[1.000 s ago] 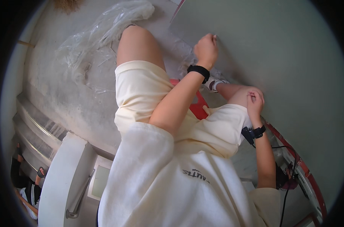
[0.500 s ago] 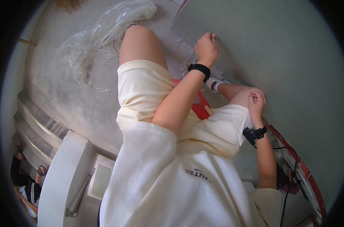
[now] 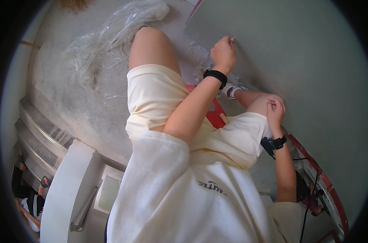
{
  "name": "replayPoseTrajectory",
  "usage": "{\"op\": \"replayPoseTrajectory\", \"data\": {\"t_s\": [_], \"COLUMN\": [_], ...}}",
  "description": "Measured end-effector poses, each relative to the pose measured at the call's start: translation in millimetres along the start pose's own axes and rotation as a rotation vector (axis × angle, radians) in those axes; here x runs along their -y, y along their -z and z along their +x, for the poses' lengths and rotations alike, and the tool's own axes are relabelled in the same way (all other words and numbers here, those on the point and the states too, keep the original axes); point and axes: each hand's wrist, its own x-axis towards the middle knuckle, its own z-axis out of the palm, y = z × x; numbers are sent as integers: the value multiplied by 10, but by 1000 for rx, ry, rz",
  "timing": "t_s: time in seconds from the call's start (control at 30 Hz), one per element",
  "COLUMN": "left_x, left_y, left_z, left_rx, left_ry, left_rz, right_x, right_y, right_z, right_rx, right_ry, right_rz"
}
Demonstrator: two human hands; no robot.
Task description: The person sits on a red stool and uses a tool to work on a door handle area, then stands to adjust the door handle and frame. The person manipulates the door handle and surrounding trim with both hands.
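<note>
My left hand (image 3: pixel 223 53) is closed, thumb and fingers pinched together at the face of a large grey-green panel (image 3: pixel 305 52). A small pale tip shows at its fingertips, too small to name. My right hand (image 3: pixel 275 110) rests on my right knee beside the panel, its fingers loosely curled in and nothing visible in them. Each wrist wears a black band, and a black device (image 3: pixel 267 145) with a cable (image 3: pixel 316 170) sits by the right one. Beneath me, part of a red plastic stool (image 3: pixel 216 115) shows between my legs.
Crumpled clear plastic sheeting (image 3: pixel 111 38) lies on the concrete floor (image 3: pixel 70 97) at the left, with straw bristles (image 3: pixel 74 4) beyond. Steps (image 3: pixel 40 133) and a white wall (image 3: pixel 68 178) stand lower left, where another person (image 3: pixel 28 198) is. A red edge (image 3: pixel 330 182) bounds the panel.
My left hand has shifted slightly to the right along the panel, still closed. My right hand stays on the knee. At the lower right, a dark reddish shape behind my arm has moved.
</note>
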Motion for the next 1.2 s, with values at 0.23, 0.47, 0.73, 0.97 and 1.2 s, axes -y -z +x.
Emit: {"op": "replayPoseTrajectory", "data": {"t_s": [0.23, 0.47, 0.73, 0.97, 1.2], "left_x": [-28, 43, 61, 58, 8], "left_y": [16, 13, 15, 18, -3], "left_z": [-41, 20, 34, 53, -36], "left_rx": [-14, -33, -50, -29, -23], "left_ry": [-30, -14, -64, 28, -62], "left_rz": [14, 47, 30, 10, 59], "right_x": [-54, -72, -81, -13, -23], "right_y": [3, -14, -21, -9, -4], "right_z": [-19, -20, -29, -18, -14], "right_rx": [29, 37, 50, 47, 42], "right_ry": [-26, -48, -71, -55, -45], "right_rz": [1, 23, 40, 21, 4]}}
